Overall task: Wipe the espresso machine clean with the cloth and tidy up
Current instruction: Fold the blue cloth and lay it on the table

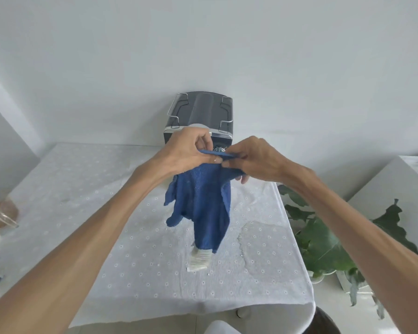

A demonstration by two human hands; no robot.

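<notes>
Across the middle of the frame runs the table (82, 189) under its white dotted cover, and at its far edge, centre of the picture, stands the espresso machine (199, 116), dark with a wire rail on top. Lower right, a leafy plant (323, 239) sits just beside the table. Held up in front of the machine, the blue cloth (200, 203) hangs loose from its top edge, its lower end dangling over a small whitish wrapped thing (199, 260) I can't make out.

By my reckoning, the cloth is being opened out or folded, either to start wiping or to tidy it away; I can't tell which. The next move calls for a neat pad gathered into one palm.

The left hand (186, 150) pinches the top hem, thumb against curled fingers. The right hand (251, 157) pinches the same hem just beside it, nearly touching.
</notes>
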